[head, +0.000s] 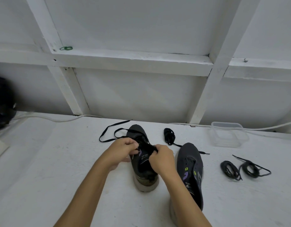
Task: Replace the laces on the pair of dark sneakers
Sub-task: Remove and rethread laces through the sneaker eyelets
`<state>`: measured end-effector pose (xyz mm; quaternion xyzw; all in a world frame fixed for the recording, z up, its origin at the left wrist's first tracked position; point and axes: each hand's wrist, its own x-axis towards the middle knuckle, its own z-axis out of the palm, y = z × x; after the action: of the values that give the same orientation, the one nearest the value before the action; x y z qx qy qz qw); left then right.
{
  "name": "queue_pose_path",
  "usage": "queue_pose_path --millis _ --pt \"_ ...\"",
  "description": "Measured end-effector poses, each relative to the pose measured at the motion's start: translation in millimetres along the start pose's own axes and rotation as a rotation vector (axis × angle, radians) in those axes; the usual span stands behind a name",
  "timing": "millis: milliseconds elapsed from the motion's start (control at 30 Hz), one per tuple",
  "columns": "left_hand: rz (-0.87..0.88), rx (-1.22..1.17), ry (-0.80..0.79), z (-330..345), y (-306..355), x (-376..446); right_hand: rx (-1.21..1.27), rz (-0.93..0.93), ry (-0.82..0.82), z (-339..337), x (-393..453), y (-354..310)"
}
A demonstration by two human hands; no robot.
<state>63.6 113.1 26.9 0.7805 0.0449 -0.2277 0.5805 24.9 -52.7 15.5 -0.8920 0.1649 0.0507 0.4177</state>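
Note:
Two dark sneakers stand on a white table. The left sneaker (142, 163) points away from me, and a black lace (108, 134) runs from its eyelets out to the left. My left hand (123, 152) pinches that lace at the shoe's left eyelets. My right hand (161, 158) grips the tongue and right eyelet edge. The right sneaker (191, 171) stands unlaced beside my right forearm. A bundled black lace (169, 135) lies behind it. Two coiled black laces (230, 169) (252, 168) lie to the right.
A clear plastic container (227, 134) sits at the back right. A white cable (59, 119) runs along the wall's foot. A dark object (2, 102) is at the far left. A green rubber band (66, 48) lies on the wall ledge.

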Motion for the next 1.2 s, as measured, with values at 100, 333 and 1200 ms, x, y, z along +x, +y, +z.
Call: queue_pose_path --millis 100,333,1200 --pt "0.071 -0.020 0.058 -12.1 -1.3 -8.0 0.018 0.009 -0.035 1.3 -4.3 -2.7" --pt "0.197 0.106 0.100 -7.7 9.9 -15.4 -0.143 -0.002 -0.099 23.7 -9.8 -13.0" --pt "0.276 -0.888 0.071 -25.5 23.9 -21.7 -0.236 0.029 -0.070 30.4 0.3 -1.2"
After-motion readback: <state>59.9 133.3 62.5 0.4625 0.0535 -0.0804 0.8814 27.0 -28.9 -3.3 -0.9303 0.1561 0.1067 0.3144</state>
